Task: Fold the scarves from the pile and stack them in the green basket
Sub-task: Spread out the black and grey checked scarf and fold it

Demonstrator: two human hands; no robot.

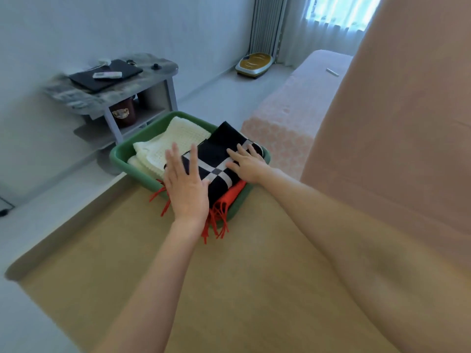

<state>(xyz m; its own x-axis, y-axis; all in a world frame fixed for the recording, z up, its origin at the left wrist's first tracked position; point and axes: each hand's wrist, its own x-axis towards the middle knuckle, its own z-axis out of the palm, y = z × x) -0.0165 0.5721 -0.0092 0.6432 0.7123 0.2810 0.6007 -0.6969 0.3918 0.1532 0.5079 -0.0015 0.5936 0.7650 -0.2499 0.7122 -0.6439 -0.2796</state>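
The green basket stands at the far corner of a tan surface. Inside lies a folded cream knitted scarf on the left. A folded black scarf with a white check lies on the right, on top of a red fringed scarf whose tassels hang over the basket's near rim. My left hand hovers flat with straight fingers over the near left of the black scarf. My right hand rests flat on the scarf's right side, fingers spread.
A grey side table with a laptop and a remote stands behind the basket. A pink-covered bed runs along the right, and pink cloth fills the right edge. The tan surface spreads below my arms.
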